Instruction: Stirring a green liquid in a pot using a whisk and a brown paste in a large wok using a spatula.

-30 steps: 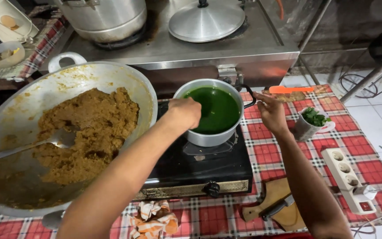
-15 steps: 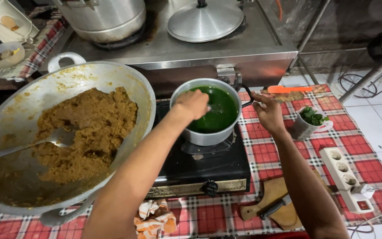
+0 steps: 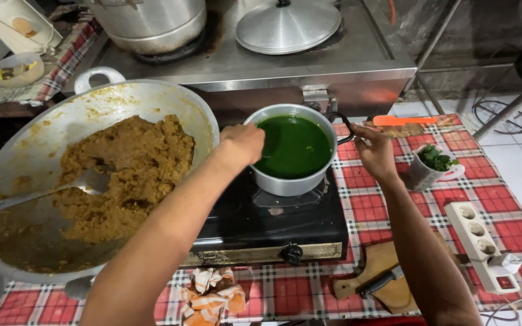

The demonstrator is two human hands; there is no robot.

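nearest to me, at the bottom edge, i see a crumpled orange-and-white cloth [image 3: 212, 294] on the red checked tablecloth [image 3: 388, 208], and to the right a wooden cutting board [image 3: 388, 284] with a dark-handled knife [image 3: 377, 282] lying on it. further right a white power strip [image 3: 481, 238] rests on the tablecloth.

a little farther in sits the black single-burner stove [image 3: 273, 226]. on it stands the small metal pot [image 3: 297, 181], filled with dark green liquid [image 3: 294, 146]. my left hand [image 3: 244, 142] hangs over the pot's left rim, fingers curled narrow as if pinching something — what it holds i cannot tell. my right hand [image 3: 374, 151] is just beside the pot's black handle [image 3: 341, 124], fingers loosely bent toward it; whether it grips the handle i cannot tell.

left of the stove is the big wok [image 3: 200, 115], holding a brown crumbly mixture [image 3: 122, 175] with a metal spoon [image 3: 86, 181] resting in it.

right of the pot a white cup [image 3: 421, 175] holds green leaves [image 3: 437, 159], and beyond it lies an orange spatula [image 3: 403, 120].

farthest back — a steel counter [image 3: 309, 66] with a large pot [image 3: 152, 24] and a domed metal lid [image 3: 288, 25].
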